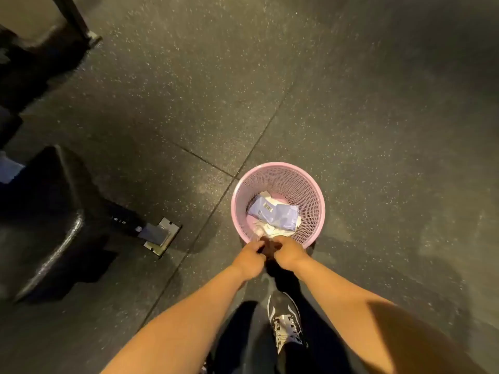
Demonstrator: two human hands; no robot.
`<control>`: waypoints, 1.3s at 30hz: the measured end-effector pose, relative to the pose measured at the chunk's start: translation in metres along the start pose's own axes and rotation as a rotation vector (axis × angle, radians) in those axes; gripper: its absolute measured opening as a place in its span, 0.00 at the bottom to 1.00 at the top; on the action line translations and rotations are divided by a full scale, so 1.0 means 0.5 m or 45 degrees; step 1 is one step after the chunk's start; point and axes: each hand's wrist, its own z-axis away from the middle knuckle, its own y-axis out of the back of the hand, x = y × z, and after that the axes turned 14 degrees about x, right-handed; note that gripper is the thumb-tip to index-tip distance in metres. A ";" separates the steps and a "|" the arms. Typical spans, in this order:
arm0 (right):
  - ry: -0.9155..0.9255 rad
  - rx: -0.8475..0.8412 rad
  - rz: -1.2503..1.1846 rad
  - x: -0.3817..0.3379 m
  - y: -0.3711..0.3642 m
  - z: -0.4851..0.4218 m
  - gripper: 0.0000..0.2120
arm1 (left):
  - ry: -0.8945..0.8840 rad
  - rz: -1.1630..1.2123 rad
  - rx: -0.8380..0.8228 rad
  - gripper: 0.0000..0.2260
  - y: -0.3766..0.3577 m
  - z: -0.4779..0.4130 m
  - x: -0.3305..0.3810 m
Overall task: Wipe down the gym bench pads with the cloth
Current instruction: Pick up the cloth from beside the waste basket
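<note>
My left hand and my right hand are close together over the near rim of a pink mesh basket on the floor. Both have curled fingers and pinch a dark piece of material, seemingly the cloth, which hangs between them; its shape is hard to make out against the dark floor. A black gym bench pad sits at the left, well away from both hands. Its metal foot plate rests on the floor.
Inside the basket lie a purple packet and crumpled white paper. Another black pad and a frame post stand at the top left. Speckled rubber floor spreads all around. My shoe is just behind the hands.
</note>
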 end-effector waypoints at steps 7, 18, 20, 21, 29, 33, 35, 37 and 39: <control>0.002 0.200 0.037 0.003 -0.060 -0.013 0.15 | -0.101 0.000 0.163 0.21 -0.020 -0.025 -0.027; -0.020 0.421 -0.542 -0.148 0.096 0.110 0.12 | -0.077 0.133 0.138 0.24 0.106 0.117 0.067; -0.014 0.413 -0.706 -0.221 0.156 0.165 0.11 | -0.092 0.157 0.165 0.22 0.161 0.180 0.114; -0.020 0.395 -0.785 -0.258 0.185 0.190 0.11 | -0.101 0.161 0.192 0.20 0.189 0.211 0.136; 0.166 0.097 -0.855 -0.572 0.369 0.432 0.17 | -0.104 0.240 0.534 0.09 0.463 0.496 0.302; 0.336 0.032 -0.751 -0.722 0.422 0.539 0.20 | -0.091 0.333 0.650 0.11 0.591 0.632 0.351; 0.459 -0.008 -0.661 -0.804 0.427 0.600 0.21 | -0.090 0.399 0.727 0.12 0.665 0.710 0.364; 0.549 -0.035 -0.588 -0.876 0.427 0.651 0.21 | -0.072 0.478 0.800 0.13 0.729 0.770 0.370; 0.602 -0.043 -0.551 -0.941 0.415 0.703 0.20 | -0.063 0.538 0.877 0.13 0.796 0.825 0.364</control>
